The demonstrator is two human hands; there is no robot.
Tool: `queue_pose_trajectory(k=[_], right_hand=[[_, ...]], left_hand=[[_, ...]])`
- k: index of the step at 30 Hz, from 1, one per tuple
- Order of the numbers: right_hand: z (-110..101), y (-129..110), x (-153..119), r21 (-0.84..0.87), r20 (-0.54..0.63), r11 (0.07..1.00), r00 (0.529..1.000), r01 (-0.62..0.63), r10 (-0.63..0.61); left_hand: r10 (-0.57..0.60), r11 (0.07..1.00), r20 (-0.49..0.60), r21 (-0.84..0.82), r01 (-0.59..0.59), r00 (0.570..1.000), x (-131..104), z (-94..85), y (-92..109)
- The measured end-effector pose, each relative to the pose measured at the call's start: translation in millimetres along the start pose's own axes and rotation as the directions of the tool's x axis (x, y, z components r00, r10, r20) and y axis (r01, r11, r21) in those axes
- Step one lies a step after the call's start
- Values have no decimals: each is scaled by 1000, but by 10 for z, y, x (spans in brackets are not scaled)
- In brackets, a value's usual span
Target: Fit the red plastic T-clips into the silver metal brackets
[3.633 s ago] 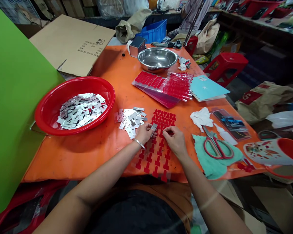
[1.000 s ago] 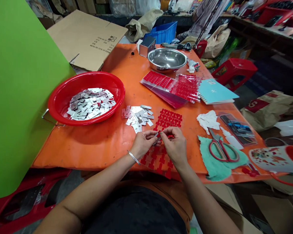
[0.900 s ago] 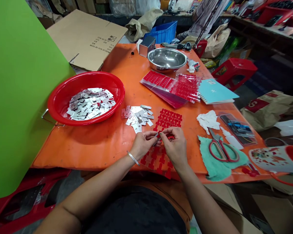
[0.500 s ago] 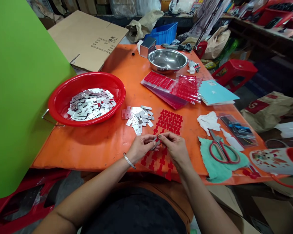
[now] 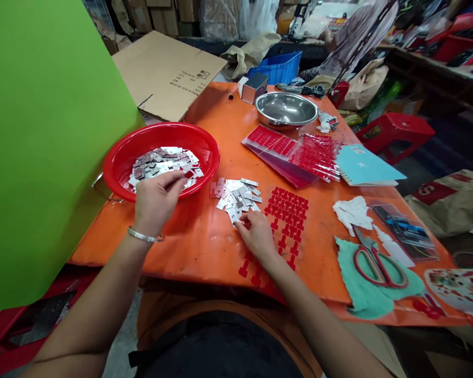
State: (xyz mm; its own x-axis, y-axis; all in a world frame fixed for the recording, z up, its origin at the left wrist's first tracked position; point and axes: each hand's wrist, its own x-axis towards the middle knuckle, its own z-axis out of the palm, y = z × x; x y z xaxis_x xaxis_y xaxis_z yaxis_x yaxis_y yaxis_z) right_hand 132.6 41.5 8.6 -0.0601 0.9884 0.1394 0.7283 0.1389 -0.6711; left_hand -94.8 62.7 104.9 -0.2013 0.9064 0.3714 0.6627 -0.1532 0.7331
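Note:
Over the near rim of a red basin (image 5: 114, 152), my left hand (image 5: 157, 202) pinches a small metal piece with a red patch (image 5: 188, 175). Many flat silver pieces (image 5: 163, 159) lie in the basin. My right hand (image 5: 258, 233) has its fingertips closed at the near edge of a pile of metal pieces (image 5: 236, 197) on the orange table; what is between them, if anything, is too small to tell. Beside and partly beneath that hand lies a sheet of red T-shaped stickers (image 5: 287, 210).
Red-handled scissors (image 5: 380, 268) rest on a green cloth (image 5: 349, 262) at the right. Further back are a steel bowl (image 5: 286, 109), packs of red stickers (image 5: 274, 144) and a light-blue notebook (image 5: 368, 165). A green panel (image 5: 55, 131) borders the left side.
My hands have parted. The left moved left to the basin with a piece, while the right moved to the pile's near edge. The view has shifted slightly.

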Motion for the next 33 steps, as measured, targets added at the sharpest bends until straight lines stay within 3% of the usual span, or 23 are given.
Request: queue_pose_trajectory(k=[3, 6, 10, 12, 14, 17, 19, 21, 23, 25, 27, 30, 31, 33], right_hand=[[91, -91, 65, -270, 37, 962, 998, -30, 41], [131, -153, 80, -378, 68, 924, 994, -53, 85], [157, -136, 83, -336, 61, 936, 990, -101, 128], [157, -105, 73, -275, 54, 951, 986, -140, 160], [141, -77, 36, -169, 73, 979, 989, -113, 127], [80, -59, -76, 38, 43, 995, 994, 96, -97], [24, -63, -173, 132, -38, 957, 966, 259, -256], [-31, -67, -265, 178, -86, 909, 926, 378, -368], [-74, -58, -334, 198, -103, 888, 910, 415, -402], [-102, -25, -378, 202, -114, 908, 930, 366, -349], [-111, 26, -403, 192, -125, 938, 955, 290, -269], [-91, 105, -420, 124, -108, 955, 960, 269, -257], [-77, 125, -424, 86, -97, 953, 955, 290, -281], [-42, 152, -430, 6, -70, 939, 937, 345, -343]], left_hand=[[48, 960, -27, 277, -38, 998, 273, -182, -248], [133, 939, -23, 324, -118, 991, 273, -201, -324], [149, 987, -29, 60, -147, 988, -95, -40, -114], [95, 992, 104, -95, -85, 990, -317, 108, -21], [-2, 978, 263, -201, 57, 965, -496, 284, -6], [-211, 866, 463, -320, 385, 861, -652, 539, -92], [-282, 728, 619, -359, 584, 733, -700, 658, -149], [-242, 608, 763, -363, 706, 600, -729, 727, -165], [-184, 544, 826, -366, 755, 533, -756, 762, -146], [-204, 564, 804, -370, 738, 559, -785, 787, -117], [-256, 683, 713, -345, 644, 653, -821, 816, -102], [-178, 914, 516, -229, 335, 838, -891, 870, -123], [-108, 962, 468, -173, 210, 877, -918, 888, -139], [29, 998, 420, -65, -3, 907, -971, 916, -178]])
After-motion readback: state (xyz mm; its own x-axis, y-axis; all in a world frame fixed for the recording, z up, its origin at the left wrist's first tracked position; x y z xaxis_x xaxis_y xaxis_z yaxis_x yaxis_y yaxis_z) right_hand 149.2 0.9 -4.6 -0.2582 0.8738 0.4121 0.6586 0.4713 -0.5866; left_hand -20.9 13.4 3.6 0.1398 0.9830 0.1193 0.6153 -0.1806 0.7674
